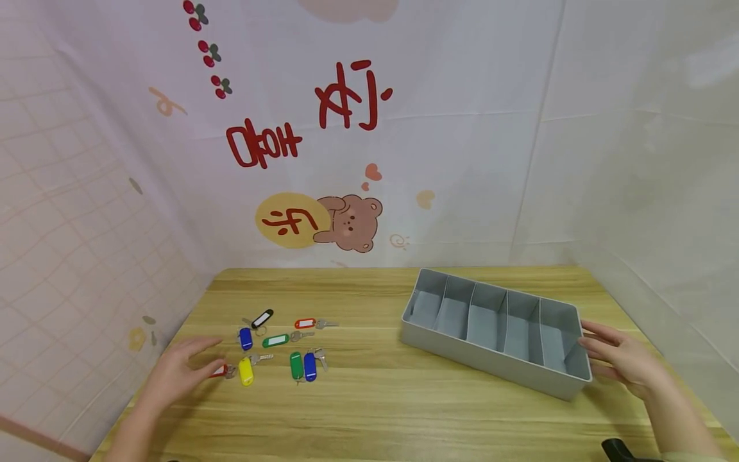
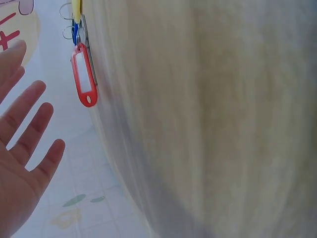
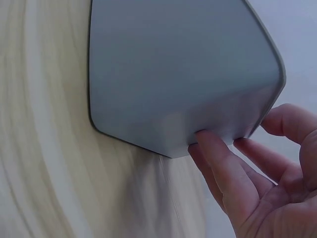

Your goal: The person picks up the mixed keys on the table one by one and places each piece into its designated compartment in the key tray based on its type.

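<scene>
Your left hand (image 1: 178,373) is near the left edge of the counter (image 1: 369,423), with its fingers spread apart and holding nothing. The red tag (image 1: 218,371) with its key (image 1: 231,371) is just beside your thumb in the head view, and the left wrist view shows it apart from your fingers. If you come down carelessly, the thumb may, I think, push this flat tag toward the yellow tag (image 1: 246,372), which is close on its other side, and disturb both. Further toward the far edge, the far blue tag (image 1: 246,338) and the black tag (image 1: 262,319) are near each other; if one is pulled quickly, it could drag the other. The same care is wise for the near green tag (image 1: 296,366) and the near blue tag (image 1: 310,367), which lie side by side.

Your right hand (image 1: 626,359) touches the outside end of the gray box (image 1: 491,363), which stands aslant near the right edge of the counter, its far left corner close to the far edge. These fingers are a little apart and are not clamped around the wall, so a push from there could turn the box or slide it toward the left instead of holding it firm.
</scene>
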The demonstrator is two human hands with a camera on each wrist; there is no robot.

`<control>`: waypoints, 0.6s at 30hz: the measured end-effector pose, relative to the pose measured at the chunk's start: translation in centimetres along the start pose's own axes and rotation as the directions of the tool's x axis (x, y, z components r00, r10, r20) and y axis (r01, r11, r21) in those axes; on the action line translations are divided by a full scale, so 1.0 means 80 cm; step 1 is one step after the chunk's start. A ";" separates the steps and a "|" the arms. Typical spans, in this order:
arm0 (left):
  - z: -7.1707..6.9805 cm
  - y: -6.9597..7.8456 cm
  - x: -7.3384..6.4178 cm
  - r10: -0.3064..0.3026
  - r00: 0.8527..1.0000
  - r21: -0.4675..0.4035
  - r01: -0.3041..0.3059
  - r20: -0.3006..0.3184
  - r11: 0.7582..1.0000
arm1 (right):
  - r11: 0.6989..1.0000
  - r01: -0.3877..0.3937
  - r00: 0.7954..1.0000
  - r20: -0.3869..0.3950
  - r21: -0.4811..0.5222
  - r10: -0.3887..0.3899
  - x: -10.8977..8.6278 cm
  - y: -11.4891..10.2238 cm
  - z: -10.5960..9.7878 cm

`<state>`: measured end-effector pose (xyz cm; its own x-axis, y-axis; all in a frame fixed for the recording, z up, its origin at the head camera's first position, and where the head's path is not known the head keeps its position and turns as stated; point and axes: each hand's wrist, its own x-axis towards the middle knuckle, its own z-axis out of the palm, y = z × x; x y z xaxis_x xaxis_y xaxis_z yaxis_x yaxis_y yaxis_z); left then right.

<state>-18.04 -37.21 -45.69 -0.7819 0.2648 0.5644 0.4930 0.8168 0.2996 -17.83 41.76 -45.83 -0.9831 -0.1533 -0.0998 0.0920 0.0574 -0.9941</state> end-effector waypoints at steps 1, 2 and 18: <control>0.000 -0.002 0.000 0.008 1.000 -0.007 -0.008 0.005 1.000 | 1.000 0.000 1.000 0.004 -0.019 0.000 0.002 0.000 0.003; 0.000 -0.003 0.000 0.014 1.000 -0.013 -0.014 0.011 1.000 | 0.999 -0.003 1.000 0.003 -0.034 0.003 0.005 -0.001 0.006; 0.008 -0.013 -0.002 0.052 0.992 -0.058 -0.046 0.115 0.997 | 0.976 -0.022 1.000 0.004 -0.214 0.024 0.037 -0.013 0.057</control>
<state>-18.64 -37.76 -46.55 -0.7939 0.3643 0.4868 0.5494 0.7728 0.3176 -20.10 36.71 -45.29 -0.9800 -0.1562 -0.1234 0.0776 0.2709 -0.9595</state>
